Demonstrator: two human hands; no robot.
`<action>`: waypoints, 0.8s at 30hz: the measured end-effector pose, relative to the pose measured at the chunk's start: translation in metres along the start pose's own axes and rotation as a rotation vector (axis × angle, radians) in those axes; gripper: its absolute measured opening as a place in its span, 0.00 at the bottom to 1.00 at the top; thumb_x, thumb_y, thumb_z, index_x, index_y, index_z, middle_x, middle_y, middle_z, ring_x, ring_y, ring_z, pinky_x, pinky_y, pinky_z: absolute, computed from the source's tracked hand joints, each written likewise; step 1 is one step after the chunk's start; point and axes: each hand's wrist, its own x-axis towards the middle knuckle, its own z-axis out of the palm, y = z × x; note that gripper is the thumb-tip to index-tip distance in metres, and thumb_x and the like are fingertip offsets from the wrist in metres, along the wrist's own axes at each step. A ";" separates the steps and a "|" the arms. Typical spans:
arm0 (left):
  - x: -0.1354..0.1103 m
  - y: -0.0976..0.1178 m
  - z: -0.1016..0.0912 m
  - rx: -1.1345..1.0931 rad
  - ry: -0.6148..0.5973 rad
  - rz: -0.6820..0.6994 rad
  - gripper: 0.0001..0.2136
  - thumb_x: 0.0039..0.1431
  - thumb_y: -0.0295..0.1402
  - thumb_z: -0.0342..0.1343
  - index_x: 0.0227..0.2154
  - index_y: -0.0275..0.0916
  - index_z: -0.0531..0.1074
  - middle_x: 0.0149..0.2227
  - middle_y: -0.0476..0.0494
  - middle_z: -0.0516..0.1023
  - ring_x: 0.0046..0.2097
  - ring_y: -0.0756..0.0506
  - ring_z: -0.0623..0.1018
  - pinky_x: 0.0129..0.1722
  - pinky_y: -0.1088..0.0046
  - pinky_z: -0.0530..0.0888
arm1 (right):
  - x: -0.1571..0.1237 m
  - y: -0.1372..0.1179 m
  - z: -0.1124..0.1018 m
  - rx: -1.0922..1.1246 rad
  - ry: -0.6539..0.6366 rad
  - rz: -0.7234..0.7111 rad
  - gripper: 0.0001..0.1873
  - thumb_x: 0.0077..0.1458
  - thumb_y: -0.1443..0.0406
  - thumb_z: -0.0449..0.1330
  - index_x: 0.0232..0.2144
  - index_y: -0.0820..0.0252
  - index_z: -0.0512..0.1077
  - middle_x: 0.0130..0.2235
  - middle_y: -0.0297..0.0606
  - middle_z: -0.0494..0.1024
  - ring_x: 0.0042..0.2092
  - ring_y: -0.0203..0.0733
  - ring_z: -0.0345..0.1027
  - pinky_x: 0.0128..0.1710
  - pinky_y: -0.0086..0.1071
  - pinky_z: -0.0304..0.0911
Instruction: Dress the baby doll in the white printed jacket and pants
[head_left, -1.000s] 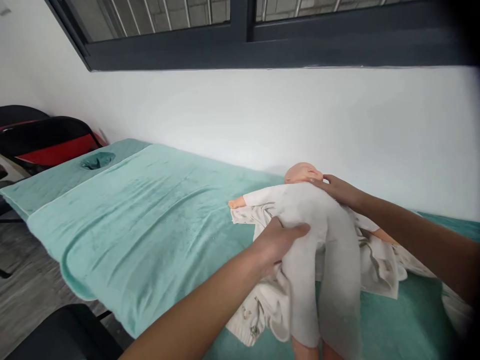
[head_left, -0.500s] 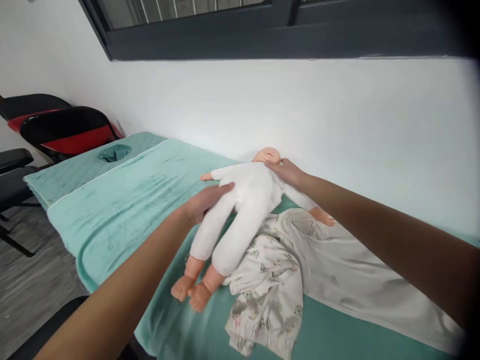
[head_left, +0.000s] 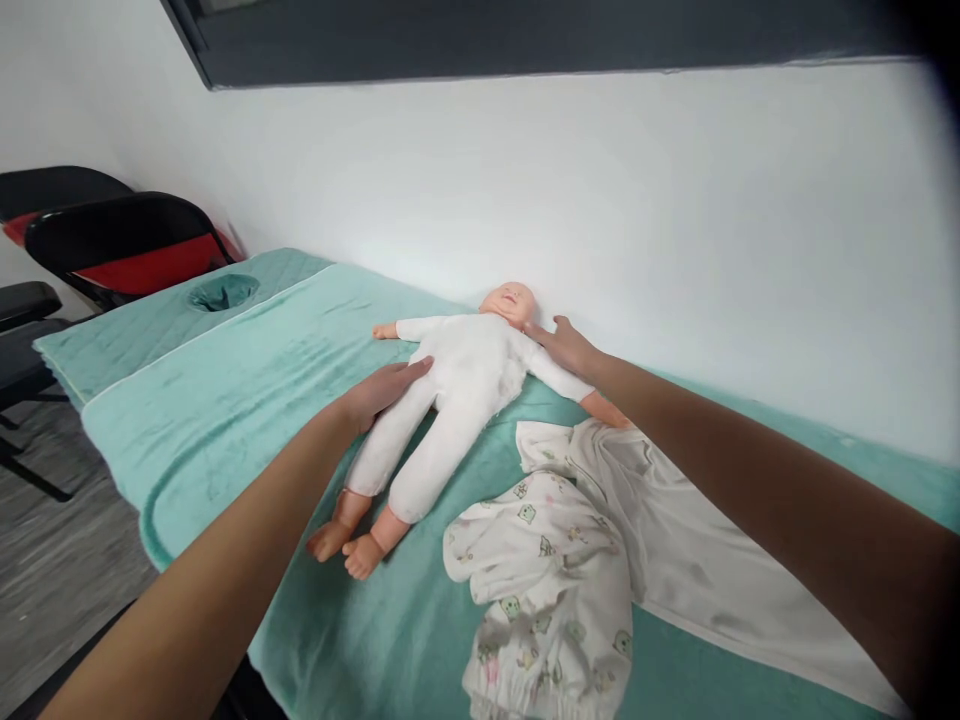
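A baby doll (head_left: 472,365) with a white cloth body lies on its back on the teal bed cover (head_left: 255,400), head towards the wall and bare feet towards me. My left hand (head_left: 384,390) is at the doll's hip, thumb over the top and the other fingers mostly hidden along its side. Beside the doll's neck and shoulder is my right hand (head_left: 566,348), its fingers apart, with one fingertip touching near the neck. To the right of the doll's legs lie patterned baby pants (head_left: 547,590), crumpled, next to a plain whitish cloth garment (head_left: 690,530).
A white wall (head_left: 600,190) runs along the bed's far side below a dark window frame (head_left: 487,45). At the left, the bed has a round face hole (head_left: 223,292). Black folding chairs (head_left: 135,235) with red parts stand beyond it.
The doll has come down onto the cover and shifted left, away from the clothes. My right hand's fingers have loosened at its neck; my left hand has moved with the hip. The view has tilted down.
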 end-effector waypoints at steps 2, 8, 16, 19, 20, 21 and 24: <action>-0.005 0.004 0.002 0.210 0.085 0.051 0.27 0.56 0.54 0.53 0.48 0.36 0.74 0.48 0.33 0.79 0.47 0.34 0.78 0.48 0.57 0.73 | -0.016 0.024 -0.022 -0.069 -0.021 0.115 0.39 0.61 0.39 0.45 0.54 0.69 0.64 0.43 0.56 0.80 0.39 0.48 0.76 0.37 0.36 0.70; -0.080 0.026 0.054 0.530 0.232 0.710 0.16 0.66 0.42 0.45 0.47 0.40 0.73 0.48 0.39 0.77 0.54 0.38 0.73 0.55 0.61 0.69 | -0.090 0.089 -0.103 -0.327 -0.024 0.216 0.27 0.59 0.42 0.50 0.26 0.58 0.69 0.30 0.43 0.78 0.32 0.45 0.72 0.33 0.34 0.64; -0.156 0.010 0.125 0.550 -0.315 0.847 0.13 0.55 0.46 0.58 0.36 0.42 0.76 0.34 0.43 0.77 0.39 0.42 0.78 0.42 0.67 0.73 | -0.179 0.113 -0.164 -0.856 -0.218 0.090 0.22 0.57 0.48 0.53 0.43 0.54 0.74 0.44 0.43 0.79 0.42 0.52 0.72 0.35 0.37 0.62; -0.177 0.026 0.135 0.584 -0.336 0.955 0.06 0.58 0.37 0.56 0.34 0.41 0.74 0.39 0.42 0.77 0.44 0.42 0.77 0.44 0.66 0.74 | -0.211 0.097 -0.168 -0.860 -0.181 0.025 0.20 0.61 0.54 0.48 0.46 0.51 0.74 0.48 0.41 0.79 0.47 0.53 0.71 0.39 0.39 0.62; -0.187 0.034 0.139 0.594 -0.330 0.997 0.05 0.58 0.34 0.55 0.34 0.41 0.74 0.44 0.40 0.77 0.48 0.41 0.76 0.46 0.65 0.74 | -0.225 0.088 -0.168 -0.842 -0.158 -0.006 0.20 0.63 0.55 0.46 0.46 0.49 0.74 0.49 0.39 0.79 0.48 0.52 0.70 0.41 0.39 0.61; -0.198 0.042 0.142 0.602 -0.317 1.039 0.05 0.58 0.32 0.55 0.35 0.40 0.73 0.50 0.38 0.74 0.53 0.40 0.74 0.49 0.64 0.73 | -0.241 0.078 -0.168 -0.818 -0.135 -0.050 0.20 0.64 0.55 0.44 0.47 0.47 0.74 0.49 0.37 0.79 0.49 0.51 0.70 0.42 0.39 0.61; -0.234 0.065 0.155 0.632 -0.271 1.172 0.04 0.58 0.31 0.55 0.36 0.39 0.72 0.66 0.37 0.59 0.66 0.35 0.62 0.58 0.58 0.69 | -0.297 0.038 -0.169 -0.663 -0.097 -0.267 0.21 0.66 0.56 0.43 0.47 0.47 0.75 0.47 0.33 0.80 0.47 0.47 0.72 0.42 0.36 0.62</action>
